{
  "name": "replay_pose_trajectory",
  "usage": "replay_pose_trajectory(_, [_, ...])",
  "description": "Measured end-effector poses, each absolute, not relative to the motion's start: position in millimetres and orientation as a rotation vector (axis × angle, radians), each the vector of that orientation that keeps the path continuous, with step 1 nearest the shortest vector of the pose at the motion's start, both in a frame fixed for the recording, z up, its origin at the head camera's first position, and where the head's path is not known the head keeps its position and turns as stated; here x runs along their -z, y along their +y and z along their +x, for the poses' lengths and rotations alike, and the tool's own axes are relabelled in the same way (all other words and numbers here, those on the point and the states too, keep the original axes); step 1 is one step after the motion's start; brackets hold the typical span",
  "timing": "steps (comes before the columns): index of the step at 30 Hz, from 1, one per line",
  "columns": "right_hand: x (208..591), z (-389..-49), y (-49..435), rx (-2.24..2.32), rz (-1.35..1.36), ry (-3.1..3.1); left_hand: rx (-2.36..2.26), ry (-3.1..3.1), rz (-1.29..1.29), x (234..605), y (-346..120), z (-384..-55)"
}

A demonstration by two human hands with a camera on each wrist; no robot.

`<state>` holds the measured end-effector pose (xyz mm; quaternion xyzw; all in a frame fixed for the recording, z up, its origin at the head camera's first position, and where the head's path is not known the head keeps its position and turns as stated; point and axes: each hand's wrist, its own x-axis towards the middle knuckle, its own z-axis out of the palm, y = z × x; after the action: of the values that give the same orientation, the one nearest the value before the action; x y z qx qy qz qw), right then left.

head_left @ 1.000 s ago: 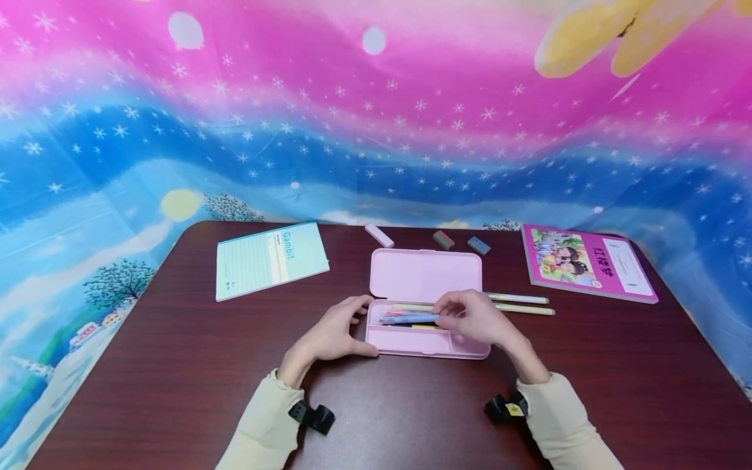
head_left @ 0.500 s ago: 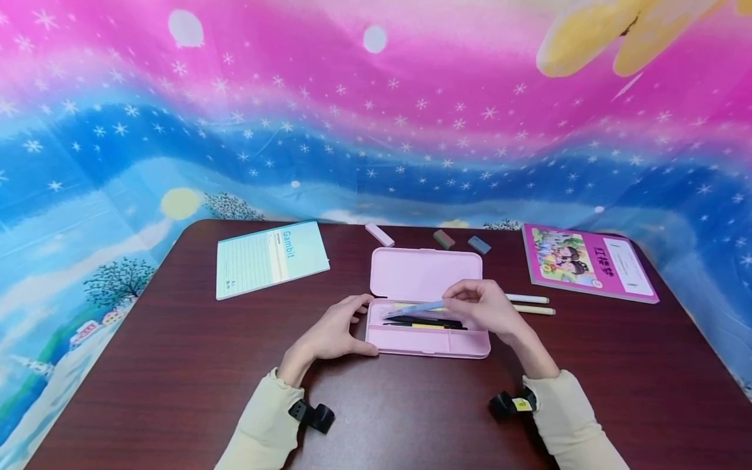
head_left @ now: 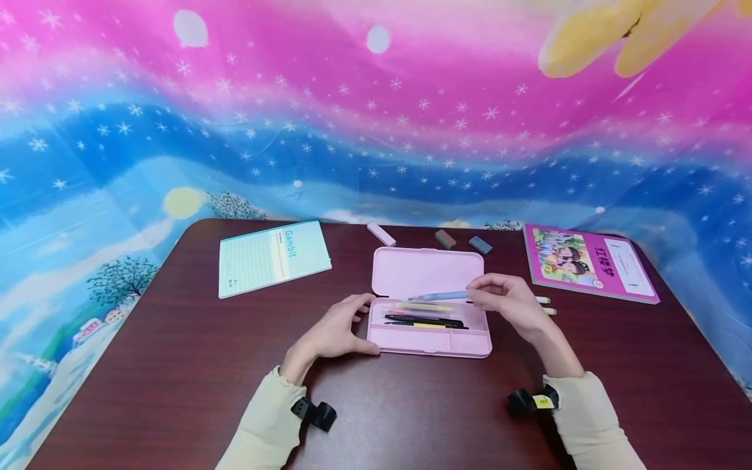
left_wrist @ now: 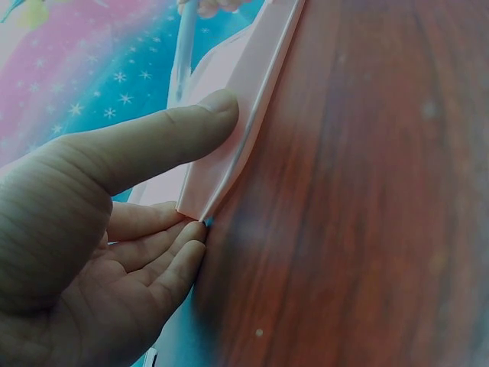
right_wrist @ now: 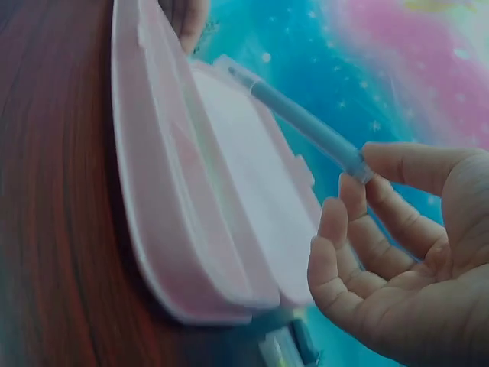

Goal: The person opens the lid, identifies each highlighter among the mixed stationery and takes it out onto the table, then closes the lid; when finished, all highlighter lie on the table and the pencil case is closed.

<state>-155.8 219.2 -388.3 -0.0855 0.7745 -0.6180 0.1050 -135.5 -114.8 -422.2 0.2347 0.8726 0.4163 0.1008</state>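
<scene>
The work looks partway done: the right hand (head_left: 506, 301) pinches an unplaced blue pen (head_left: 440, 296) over the open pencil case (head_left: 408, 339), the spread left hand (head_left: 331, 331) touches its left end, with several pens (head_left: 424, 320) inside, 2 pale-ended pens (head_left: 544, 300) outside.

Before me, the dark red-brown counter (head_left: 411, 411) carries an open pink case (head_left: 408, 338), a pale-green notebook (head_left: 275, 259), a magenta book (head_left: 590, 264), a pink block (head_left: 382, 234), a red-green block (head_left: 445, 239), a blue block (head_left: 480, 245) and two pale-ended pens (head_left: 549, 311).
</scene>
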Motion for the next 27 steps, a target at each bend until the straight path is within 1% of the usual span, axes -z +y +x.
replay_pose_trajectory(7, [388.6,-155.6,237.3,1.953,-0.145,2.161,-1.224,2.572,0.685,422.5,-114.8,-135.1])
replay_pose_trajectory(16, [385.0,-149.6,267.3,2.082,-0.141,2.045,-1.231,2.574,0.682,422.6,-115.9,-135.3])
replay_pose_trajectory(27, [392.4,-131.9,316.6,2.081,-0.056,2.082,-1.232,2.566,0.684,421.7,-115.4,-135.2])
